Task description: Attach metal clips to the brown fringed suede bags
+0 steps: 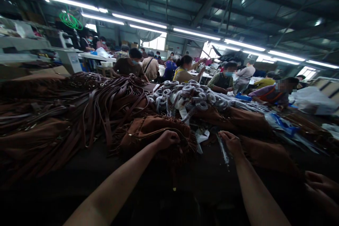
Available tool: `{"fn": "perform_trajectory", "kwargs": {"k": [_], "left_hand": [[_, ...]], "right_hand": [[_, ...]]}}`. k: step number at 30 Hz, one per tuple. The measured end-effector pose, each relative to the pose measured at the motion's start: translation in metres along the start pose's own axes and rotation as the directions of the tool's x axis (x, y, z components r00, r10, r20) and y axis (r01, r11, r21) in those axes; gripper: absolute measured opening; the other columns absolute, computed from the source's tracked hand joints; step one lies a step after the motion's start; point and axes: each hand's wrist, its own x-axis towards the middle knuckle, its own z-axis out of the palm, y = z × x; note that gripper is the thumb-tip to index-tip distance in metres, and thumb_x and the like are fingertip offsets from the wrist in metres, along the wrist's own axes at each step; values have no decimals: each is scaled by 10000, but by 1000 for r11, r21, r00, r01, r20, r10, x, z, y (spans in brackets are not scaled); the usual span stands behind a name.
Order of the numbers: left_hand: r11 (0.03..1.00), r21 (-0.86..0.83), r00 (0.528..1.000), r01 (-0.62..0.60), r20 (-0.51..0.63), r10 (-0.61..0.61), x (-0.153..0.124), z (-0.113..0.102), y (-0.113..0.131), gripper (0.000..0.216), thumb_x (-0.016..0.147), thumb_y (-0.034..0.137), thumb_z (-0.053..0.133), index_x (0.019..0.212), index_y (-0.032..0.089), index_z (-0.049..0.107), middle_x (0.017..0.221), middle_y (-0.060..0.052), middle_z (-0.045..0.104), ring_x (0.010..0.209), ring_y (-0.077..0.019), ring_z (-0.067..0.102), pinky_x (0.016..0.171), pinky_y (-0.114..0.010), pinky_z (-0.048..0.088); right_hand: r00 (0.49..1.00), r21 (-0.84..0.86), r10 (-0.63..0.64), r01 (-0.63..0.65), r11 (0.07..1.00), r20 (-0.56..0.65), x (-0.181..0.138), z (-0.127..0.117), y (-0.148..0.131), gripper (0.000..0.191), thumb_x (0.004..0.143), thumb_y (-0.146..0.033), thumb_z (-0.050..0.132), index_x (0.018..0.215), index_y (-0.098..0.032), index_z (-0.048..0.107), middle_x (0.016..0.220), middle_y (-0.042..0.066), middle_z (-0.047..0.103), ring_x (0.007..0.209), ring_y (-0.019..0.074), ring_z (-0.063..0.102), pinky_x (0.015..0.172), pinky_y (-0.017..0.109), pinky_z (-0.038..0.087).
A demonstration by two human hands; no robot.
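A brown fringed bag point(148, 127) lies in front of me, a zipper with gold-coloured metal along its upper side. My left hand point(168, 140) is closed on the bag's right part, its fingertips partly hidden. From the bag's front hangs a narrow strap with a small metal tip point(174, 189). To the right, my right hand point(231, 142) pinches a thin, clear plastic strip point(224, 152) that dangles below the fingers. Crumpled white wrapping point(202, 136) lies between my hands, next to the bag's fringe.
Brown straps point(106, 106) are heaped at left. Wrapped, coiled straps point(190, 95) form a pile behind the bag. More brown bags point(267, 155) lie at right, near blue and clear plastic point(284, 125). Another person's hand point(321, 183) is at lower right; several people work beyond the table.
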Motion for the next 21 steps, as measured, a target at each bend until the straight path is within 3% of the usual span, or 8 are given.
{"fn": "perform_trajectory", "kwargs": {"k": [4,8,11,14,17,21], "left_hand": [[1000,-3,1000,-12,7,12,-1,-1,1,178,719,262,668,803,111,711,798,-37,694,762,-157,603,728,-231,442],[1000,-12,1000,-2,0,2,-2,-1,2,205,713,287,676,806,109,714,812,-44,695,782,-163,604,745,-237,445],[1000,-10,1000,11,-1,-11,-2,-2,4,220,708,300,681,801,103,715,799,-46,694,768,-164,603,734,-242,449],[1000,-19,1000,-19,16,20,-2,-3,5,217,705,292,683,799,99,716,809,-53,698,772,-166,609,745,-247,450],[999,-33,999,-21,23,22,-2,-5,5,218,714,279,667,816,94,717,824,-61,704,776,-169,616,750,-249,454],[1000,-6,1000,15,23,-15,-2,-6,4,221,707,251,649,847,95,721,813,-54,706,761,-167,615,710,-236,457]], "right_hand": [[996,369,-34,64,927,-86,5,15,-18,395,688,-524,660,883,-181,644,857,58,706,787,184,657,748,334,527],[989,441,-83,129,888,-122,10,21,-54,358,714,-516,645,837,-184,599,789,32,679,743,162,643,762,335,521],[986,262,-136,156,952,-93,-6,26,-89,371,759,-530,583,851,-171,608,762,46,667,688,160,619,701,298,508],[977,-17,-176,180,984,123,-50,50,-122,380,801,-519,514,855,-163,636,738,62,673,616,158,592,608,262,468],[920,-172,-194,263,949,340,-102,89,-142,325,827,-445,473,810,-181,662,755,54,693,689,172,622,628,246,439],[938,-416,-86,229,880,336,-137,127,-149,286,831,-401,467,787,-218,683,756,45,709,702,181,645,586,246,379]]}}
